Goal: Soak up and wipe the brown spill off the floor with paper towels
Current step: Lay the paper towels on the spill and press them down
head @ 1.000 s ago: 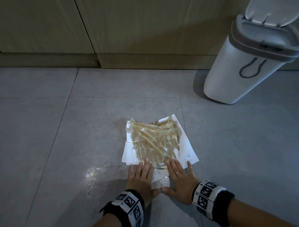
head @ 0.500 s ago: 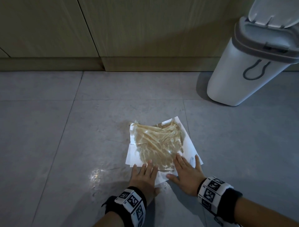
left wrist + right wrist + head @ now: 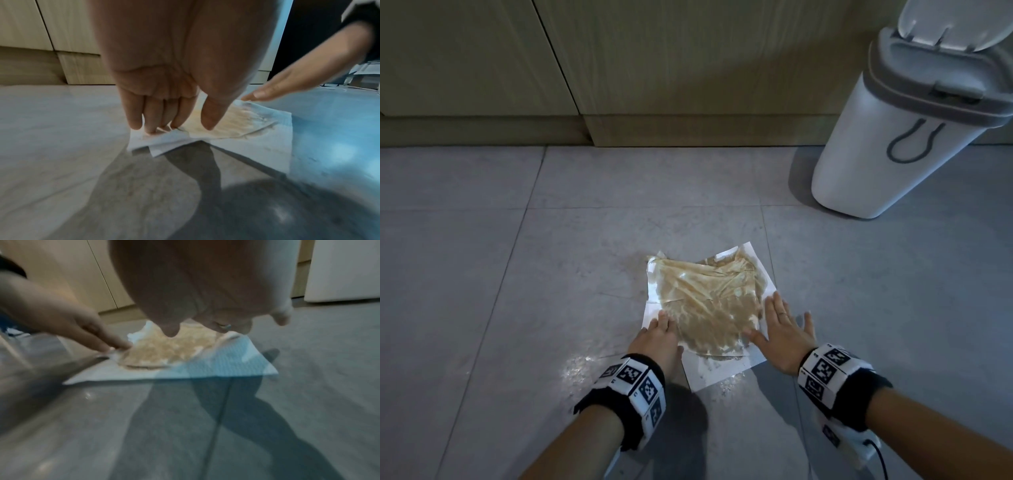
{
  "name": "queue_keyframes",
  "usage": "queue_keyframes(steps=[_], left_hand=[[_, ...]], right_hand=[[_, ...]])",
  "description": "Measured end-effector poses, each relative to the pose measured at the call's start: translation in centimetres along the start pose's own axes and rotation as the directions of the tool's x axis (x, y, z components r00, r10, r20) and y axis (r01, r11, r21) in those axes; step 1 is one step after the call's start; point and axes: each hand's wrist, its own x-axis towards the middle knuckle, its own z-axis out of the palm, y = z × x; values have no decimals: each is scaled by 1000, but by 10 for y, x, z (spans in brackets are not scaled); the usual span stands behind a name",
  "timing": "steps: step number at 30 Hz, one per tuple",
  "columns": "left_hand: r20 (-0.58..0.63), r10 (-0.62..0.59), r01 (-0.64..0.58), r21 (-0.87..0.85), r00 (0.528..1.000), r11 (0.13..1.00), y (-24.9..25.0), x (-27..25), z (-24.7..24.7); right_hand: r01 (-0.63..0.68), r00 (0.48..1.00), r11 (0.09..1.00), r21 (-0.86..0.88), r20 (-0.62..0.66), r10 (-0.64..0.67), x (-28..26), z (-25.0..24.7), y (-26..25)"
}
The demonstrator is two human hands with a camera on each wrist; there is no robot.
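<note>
Two hands are working the towels [image 3: 709, 301] from the near side: the left hand [image 3: 657, 337] is lying with straight fingers on the corner at 8 o'clock, fingertips [image 3: 151, 129] pressing the white edge, and the right hand [image 3: 782, 330] is spreading flat, released, over the edge at 4 o'clock. Neither is gripping anything. The towels are lying on the floor [image 3: 517, 308] in front of the bin [image 3: 893, 144], which is standing open at 2 o'clock, and the brown patch is covering most of the stack, so it is likely near saturation. A damp sheen is showing on the tile at 10 o'clock and at 7 o'clock. Dragging a stack this wet risks smearing liquid rather than lifting it. Soaked paper also tears easily under sideways pressure, and lifting it toward the bin could drip.
</note>
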Motion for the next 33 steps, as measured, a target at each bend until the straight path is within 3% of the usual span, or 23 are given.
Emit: queue_keyframes(steps=[5, 11, 15, 18, 21, 23, 27, 30, 33], left_hand=[[3, 12, -12, -8, 1000, 1000, -5, 4, -3], [3, -18, 18, 22, 1000, 1000, -3, 8, -6], [-11, -37, 37, 1, 999, 999, -6, 12, -5], [-8, -48, 48, -15, 999, 999, -7, 13, -3], [-5, -53, 53, -9, 999, 999, -7, 13, -1], [-1, -40, 40, -2, 999, 999, -6, 12, -2], [17, -9, 9, 9, 1000, 1000, -5, 9, -5], [20, -1, 0, 8, 1000, 1000, -4, 4, -4], [13, -21, 21, 18, 1000, 1000, 1, -1, 3]], right_hand=[[-16, 1000, 987, -158, 6, 17, 0, 0, -2], [-17, 999, 991, -133, 30, 22, 2, -4, -15], [12, 1000, 999, -31, -28, -13, 2, -3, -18], [28, 999, 1000, -11, 20, -28, 0, 0, -18], [7, 998, 999, -35, -67, -9, -7, 1, -19], [38, 993, 995, -90, -110, -47, -20, 12, -23], [135, 990, 982, -129, 63, -127, -40, 43, -29], [126, 992, 979, -164, 19, -124, -35, 48, -26], [205, 977, 956, -210, -22, -214, -43, 50, -33]])
